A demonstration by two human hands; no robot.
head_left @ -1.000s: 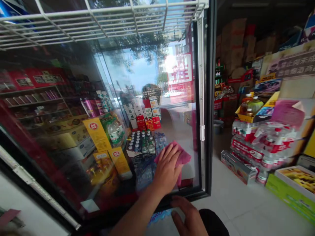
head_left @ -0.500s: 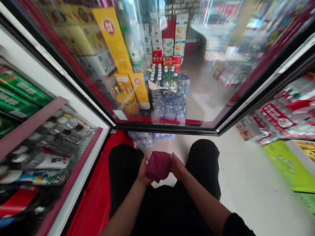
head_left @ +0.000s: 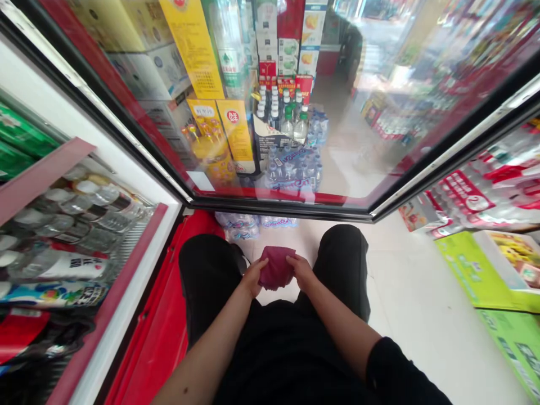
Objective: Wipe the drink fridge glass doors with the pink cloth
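Note:
A folded maroon cloth [head_left: 277,268] is held low between my knees. My left hand [head_left: 253,277] grips its left side, the thumb laid over the top. At the right side my right hand [head_left: 302,271] pinches the cloth, with the thumb on top and the other fingers partly hidden. Just beyond the hands stands the open glass door [head_left: 337,157] of a drinks fridge, framed in black and red. To my left are the fridge shelves, where bottles [head_left: 80,216] lie behind a dull red shelf edge [head_left: 122,281].
Packs of bottled water [head_left: 240,225] sit on the floor under the door. On the right are shrink-wrapped bottle packs [head_left: 468,191] and green boxes [head_left: 476,270]. The red fridge base [head_left: 160,326] runs along my left. Yellow cartons [head_left: 236,129] show through the glass.
My hands and the cloth have shifted slightly up in the view. The cloth looks flatter, and my thumbs now lie over its top. The camera view has tilted a little downward.

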